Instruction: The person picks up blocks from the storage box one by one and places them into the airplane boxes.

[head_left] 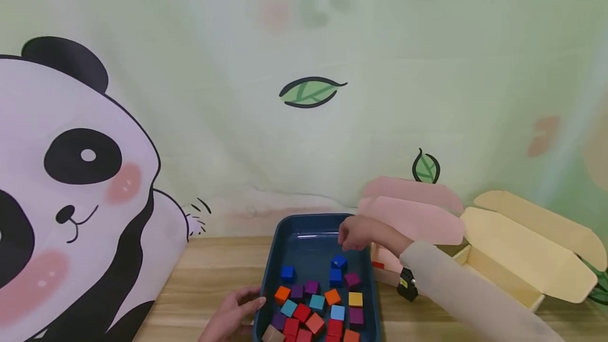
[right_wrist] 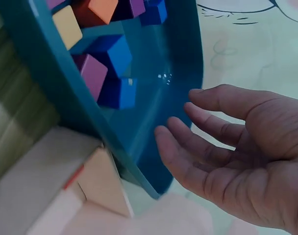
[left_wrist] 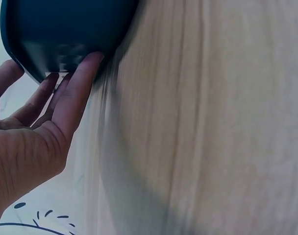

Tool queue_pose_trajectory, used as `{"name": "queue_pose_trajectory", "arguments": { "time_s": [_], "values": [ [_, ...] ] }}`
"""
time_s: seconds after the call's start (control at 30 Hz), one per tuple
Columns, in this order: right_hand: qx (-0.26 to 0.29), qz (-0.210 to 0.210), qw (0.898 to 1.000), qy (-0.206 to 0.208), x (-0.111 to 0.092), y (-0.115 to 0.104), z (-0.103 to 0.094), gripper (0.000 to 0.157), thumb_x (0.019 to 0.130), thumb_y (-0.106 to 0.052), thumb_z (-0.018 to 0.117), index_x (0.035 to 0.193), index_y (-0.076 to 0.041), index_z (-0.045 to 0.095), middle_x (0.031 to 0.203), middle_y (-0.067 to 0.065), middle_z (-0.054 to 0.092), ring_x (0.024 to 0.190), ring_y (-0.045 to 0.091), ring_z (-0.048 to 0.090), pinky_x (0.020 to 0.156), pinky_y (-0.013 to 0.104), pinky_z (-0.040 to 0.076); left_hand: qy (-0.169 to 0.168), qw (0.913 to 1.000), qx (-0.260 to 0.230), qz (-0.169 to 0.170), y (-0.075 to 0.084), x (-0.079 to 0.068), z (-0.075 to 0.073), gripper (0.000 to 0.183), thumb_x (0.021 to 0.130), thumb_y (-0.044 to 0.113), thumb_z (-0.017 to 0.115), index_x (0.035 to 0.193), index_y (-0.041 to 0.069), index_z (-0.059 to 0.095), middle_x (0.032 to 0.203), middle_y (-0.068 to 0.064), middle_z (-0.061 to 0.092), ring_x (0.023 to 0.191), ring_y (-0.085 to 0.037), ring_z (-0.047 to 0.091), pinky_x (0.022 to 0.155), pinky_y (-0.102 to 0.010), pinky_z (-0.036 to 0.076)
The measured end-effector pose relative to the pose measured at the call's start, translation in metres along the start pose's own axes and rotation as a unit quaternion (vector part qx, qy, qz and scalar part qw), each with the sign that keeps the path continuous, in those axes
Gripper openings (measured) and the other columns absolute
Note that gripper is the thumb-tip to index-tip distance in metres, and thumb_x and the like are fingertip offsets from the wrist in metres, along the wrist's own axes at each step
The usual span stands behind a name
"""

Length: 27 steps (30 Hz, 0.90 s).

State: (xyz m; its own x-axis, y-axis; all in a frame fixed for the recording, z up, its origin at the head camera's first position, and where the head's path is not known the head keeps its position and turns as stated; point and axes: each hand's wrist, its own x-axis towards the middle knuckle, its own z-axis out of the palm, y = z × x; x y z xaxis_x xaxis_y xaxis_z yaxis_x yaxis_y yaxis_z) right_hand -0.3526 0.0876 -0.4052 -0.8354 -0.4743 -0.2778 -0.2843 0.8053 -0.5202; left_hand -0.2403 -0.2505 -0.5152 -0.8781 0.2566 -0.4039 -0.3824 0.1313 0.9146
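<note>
A dark blue tray [head_left: 306, 247] holds several coloured cubes, crowded toward its near end. Blue cubes [head_left: 335, 277] lie farthest back, with a purple cube [head_left: 352, 281] and a yellow cube [head_left: 355, 299] along the right side. My left hand [head_left: 233, 314] rests its fingertips against the tray's left side, thumb at the rim; in the left wrist view the fingers [left_wrist: 73, 93] reach fairly straight to the outer wall. My right hand [head_left: 357, 232] hovers over the tray's far right corner. In the right wrist view its fingers [right_wrist: 181, 159] are loosely bent, with nothing between them.
Right of the tray stands an open pink box [head_left: 413, 219], partly behind the right forearm, with something red [head_left: 378, 265] inside. Farther right is an open cream box [head_left: 513, 249]. A wall cloth [head_left: 228, 120] with a panda print hangs behind the wooden table [head_left: 214, 268].
</note>
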Motion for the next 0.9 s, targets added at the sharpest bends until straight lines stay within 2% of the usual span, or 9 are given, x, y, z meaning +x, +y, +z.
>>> {"name": "queue_pose_trajectory", "arguments": {
  "time_s": [0.2, 0.4, 0.53, 0.6, 0.7, 0.8, 0.9],
  "values": [
    [0.001, 0.016, 1.000, 0.005, 0.015, -0.013, 0.013, 0.016, 0.082, -0.014, 0.073, 0.096, -0.007, 0.067, 0.081, 0.001, 0.062, 0.071, 0.018, 0.059, 0.069, 0.031, 0.054, 0.005, 1.0000, -0.005, -0.004, -0.001, -0.002, -0.002, 0.066, 0.089, 0.034, 0.065, 0.138, -0.002, 0.040, 0.123, -0.019, 0.053, 0.096, -0.025, 0.061, 0.083, -0.047, 0.052],
    [-0.028, 0.039, 0.999, 0.011, 0.031, -0.019, 0.025, 0.015, 0.080, -0.016, 0.075, 0.093, -0.010, 0.069, 0.083, -0.001, 0.063, 0.071, 0.017, 0.060, 0.064, 0.031, 0.054, 0.017, 0.9998, 0.001, -0.007, -0.003, 0.001, -0.002, 0.067, 0.088, 0.036, 0.066, 0.138, -0.001, 0.041, 0.123, -0.018, 0.054, 0.097, -0.025, 0.060, 0.082, -0.047, 0.052],
    [-0.055, 0.084, 0.995, 0.007, 0.043, -0.021, 0.033, 0.015, 0.080, -0.017, 0.076, 0.089, -0.011, 0.067, 0.087, 0.000, 0.064, 0.075, 0.019, 0.061, 0.066, 0.035, 0.055, 0.021, 0.9998, 0.003, -0.003, -0.004, 0.003, -0.002, 0.066, 0.088, 0.036, 0.066, 0.137, -0.001, 0.043, 0.123, -0.018, 0.054, 0.096, -0.025, 0.060, 0.081, -0.047, 0.052],
    [-0.084, 0.106, 0.991, 0.003, 0.048, -0.022, 0.037, 0.019, 0.079, -0.018, 0.076, 0.092, -0.009, 0.065, 0.089, 0.002, 0.064, 0.078, 0.020, 0.061, 0.068, 0.036, 0.055, 0.022, 0.9997, 0.005, -0.002, -0.004, 0.003, -0.003, 0.066, 0.087, 0.035, 0.067, 0.137, -0.001, 0.043, 0.123, -0.018, 0.054, 0.095, -0.025, 0.060, 0.081, -0.047, 0.053],
    [-0.100, 0.141, 0.985, 0.001, 0.052, -0.022, 0.042, 0.031, 0.077, -0.019, 0.077, 0.100, -0.006, 0.060, 0.092, 0.005, 0.061, 0.079, 0.022, 0.060, 0.067, 0.038, 0.056, 0.025, 0.9997, 0.007, -0.001, -0.004, 0.003, -0.003, 0.065, 0.087, 0.035, 0.067, 0.136, -0.001, 0.044, 0.122, -0.018, 0.054, 0.094, -0.024, 0.060, 0.080, -0.047, 0.053],
    [-0.051, 0.173, 0.984, -0.002, 0.053, -0.022, 0.045, 0.048, 0.075, -0.015, 0.080, 0.114, -0.003, 0.055, 0.102, 0.010, 0.058, 0.079, 0.025, 0.059, 0.067, 0.038, 0.056, 0.024, 0.9997, 0.004, -0.001, -0.005, 0.003, -0.003, 0.064, 0.087, 0.034, 0.067, 0.136, -0.001, 0.044, 0.121, -0.018, 0.055, 0.093, -0.024, 0.061, 0.080, -0.047, 0.053],
    [0.019, 0.199, 0.980, 0.001, 0.053, -0.020, 0.048, 0.067, 0.073, -0.010, 0.081, 0.129, -0.001, 0.047, 0.121, 0.016, 0.052, 0.079, 0.027, 0.061, 0.066, 0.037, 0.056, 0.023, 0.9997, 0.002, 0.003, -0.004, 0.003, -0.002, 0.063, 0.088, 0.034, 0.067, 0.136, -0.001, 0.045, 0.119, -0.017, 0.056, 0.092, -0.024, 0.061, 0.080, -0.047, 0.053]
  ]
}}
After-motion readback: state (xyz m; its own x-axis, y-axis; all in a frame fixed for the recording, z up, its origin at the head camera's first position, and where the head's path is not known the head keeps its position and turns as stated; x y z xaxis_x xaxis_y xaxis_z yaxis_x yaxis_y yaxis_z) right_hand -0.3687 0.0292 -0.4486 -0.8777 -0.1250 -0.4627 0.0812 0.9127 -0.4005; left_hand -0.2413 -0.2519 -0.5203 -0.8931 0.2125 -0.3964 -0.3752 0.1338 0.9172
